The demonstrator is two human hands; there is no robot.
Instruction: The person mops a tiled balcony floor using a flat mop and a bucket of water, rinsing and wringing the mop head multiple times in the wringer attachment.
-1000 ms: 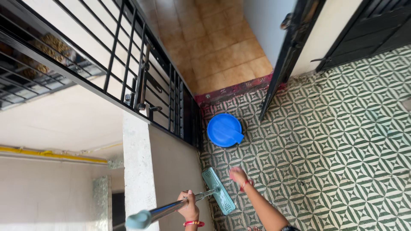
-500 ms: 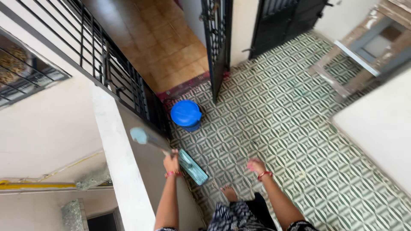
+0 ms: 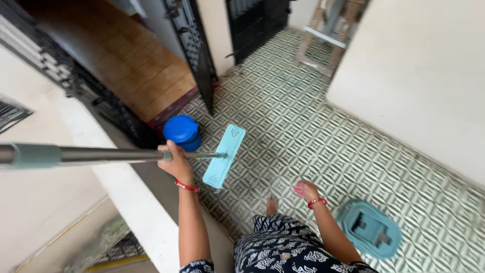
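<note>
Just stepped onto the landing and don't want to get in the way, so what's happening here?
A person's left hand grips the metal handle of a flat mop, whose pale blue head rests on the patterned tile floor. The right hand hangs free and empty. A blue bucket stands by the doorway, and a teal mop bucket sits at the person's right.

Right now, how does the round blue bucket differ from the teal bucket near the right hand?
The blue bucket is deep blue and round; the teal bucket is pale teal and more oval. The blue bucket has a plain closed top, while the teal bucket has a slotted insert on top. The blue bucket stands by the doorway past the mop head; the teal bucket sits beside the right hand. Both stand on the tiled floor.
</note>
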